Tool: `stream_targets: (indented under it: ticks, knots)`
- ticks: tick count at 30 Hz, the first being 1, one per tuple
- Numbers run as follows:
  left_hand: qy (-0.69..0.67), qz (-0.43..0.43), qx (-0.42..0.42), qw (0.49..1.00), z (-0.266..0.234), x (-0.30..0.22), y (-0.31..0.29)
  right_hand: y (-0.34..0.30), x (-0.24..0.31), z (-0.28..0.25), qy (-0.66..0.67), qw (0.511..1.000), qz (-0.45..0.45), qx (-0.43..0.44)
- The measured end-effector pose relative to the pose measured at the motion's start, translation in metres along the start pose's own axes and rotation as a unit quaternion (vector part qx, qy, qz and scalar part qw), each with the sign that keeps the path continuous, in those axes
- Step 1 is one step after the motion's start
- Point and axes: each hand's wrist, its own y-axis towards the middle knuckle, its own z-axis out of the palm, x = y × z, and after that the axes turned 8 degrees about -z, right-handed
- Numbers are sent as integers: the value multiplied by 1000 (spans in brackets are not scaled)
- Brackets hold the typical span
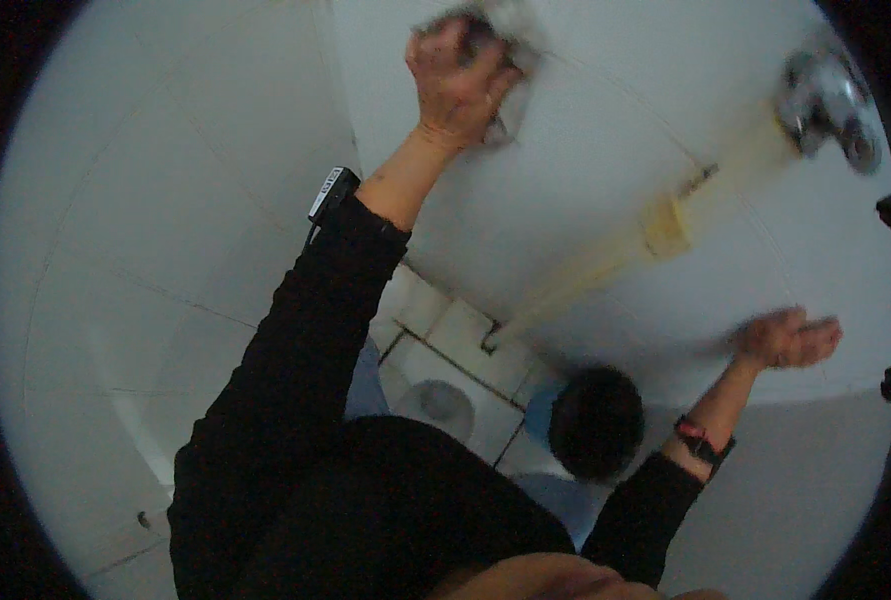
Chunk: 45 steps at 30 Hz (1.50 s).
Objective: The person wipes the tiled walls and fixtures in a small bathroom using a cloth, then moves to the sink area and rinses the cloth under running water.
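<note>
My left hand (460,85) reaches up to the pale tiled wall (605,110), its fingers bent over a grey, crumpled, cloth-like thing (505,125). That thing is pressed against the wall and blurred, so its exact kind is unclear. Lower on the right, my right hand (790,338) is held close to the wall with its fingers curled in. Nothing shows in it. A yellow fitting (667,226) is on the wall between my hands, with a yellowish stain running through it.
A chrome tap (827,108) juts from the wall at the upper right. Below, a dark round object (597,424) with a blue side sits above the tiled floor (445,345). A round grey shape (437,408) lies near my legs. Dark items edge the far right.
</note>
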Motion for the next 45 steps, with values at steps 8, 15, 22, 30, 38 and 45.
stream_targets:
  ticks: [8,15,22,30,38,45]
  knots:
    - [-88,-338,-11,937,33,39,70,-37,-34,5,10,999,40,9]
    - [2,-69,10,998,98,-130,133,-36,-43,40,19,998,63,20]
    - [-160,199,105,961,76,-158,73,-28,-46,33,43,998,53,7]
    - [71,-241,10,968,50,-19,246,-25,-34,23,21,998,54,3]
    - [-87,156,11,984,85,-158,163,-23,-32,17,26,998,57,11]
    - [-40,-276,6,960,56,-43,5,-21,-41,24,15,999,28,-11]
